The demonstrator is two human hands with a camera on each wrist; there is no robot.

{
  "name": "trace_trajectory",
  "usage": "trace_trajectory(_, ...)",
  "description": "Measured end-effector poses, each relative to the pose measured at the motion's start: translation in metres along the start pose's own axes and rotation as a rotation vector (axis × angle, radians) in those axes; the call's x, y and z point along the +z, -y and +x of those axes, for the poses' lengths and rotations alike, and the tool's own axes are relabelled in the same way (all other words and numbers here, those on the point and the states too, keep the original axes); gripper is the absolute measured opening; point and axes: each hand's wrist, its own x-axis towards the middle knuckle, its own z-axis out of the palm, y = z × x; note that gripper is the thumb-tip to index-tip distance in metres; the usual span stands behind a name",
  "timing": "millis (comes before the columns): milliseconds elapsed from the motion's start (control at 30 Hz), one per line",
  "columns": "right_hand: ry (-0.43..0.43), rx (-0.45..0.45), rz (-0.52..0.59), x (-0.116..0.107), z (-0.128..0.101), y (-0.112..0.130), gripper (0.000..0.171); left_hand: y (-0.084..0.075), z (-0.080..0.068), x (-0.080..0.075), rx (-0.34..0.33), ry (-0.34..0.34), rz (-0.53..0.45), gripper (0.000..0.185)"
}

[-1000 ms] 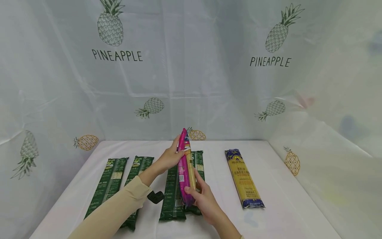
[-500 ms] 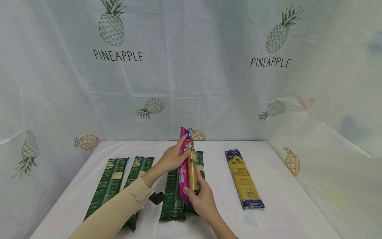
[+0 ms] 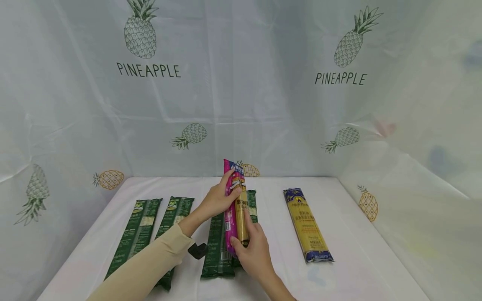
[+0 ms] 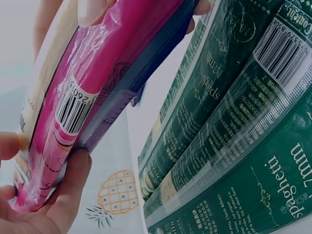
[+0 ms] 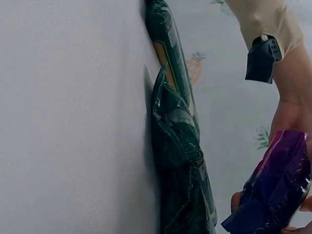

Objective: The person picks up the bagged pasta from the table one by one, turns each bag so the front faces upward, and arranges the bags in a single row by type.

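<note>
Both hands hold a long pink and gold pasta packet [image 3: 230, 228] with a dark blue end, tilted above the table. My left hand [image 3: 218, 198] grips its upper part, thumb across the gold face. Lower down, my right hand [image 3: 257, 253] holds it by the sides near the bottom end. The packet's pink side with a barcode [image 4: 73, 108] faces the left wrist view. In the right wrist view its purple-blue end [image 5: 278, 190] shows at the lower right. Beneath it lie two green spaghetti packets [image 3: 214, 246], partly hidden by the hands and held packet.
Two more green packets [image 3: 137, 234] lie side by side on the left of the white-covered table [image 3: 361, 251], partly behind the left sleeve [image 3: 150, 259]. A yellow and blue spaghetti packet [image 3: 306, 225] lies on the right. A pineapple-print curtain [image 3: 263, 104] surrounds the table.
The held packet has turned so that more of its gold face shows, and its top end has shifted slightly left. Both hands keep hold; the packets on the table have not moved.
</note>
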Motion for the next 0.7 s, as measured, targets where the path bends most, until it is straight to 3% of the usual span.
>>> trace_trajectory(433, -0.003, 0.022, -0.063, 0.0, 0.0, 0.002, 0.092, 0.003, -0.001, 0.002, -0.035, -0.015, -0.093, 0.075)
trace_trajectory(700, 0.113, 0.059, 0.007, -0.012, 0.004, 0.004, 0.083, 0.009, 0.001, 0.0, -0.138, -0.034, -0.186, 0.073)
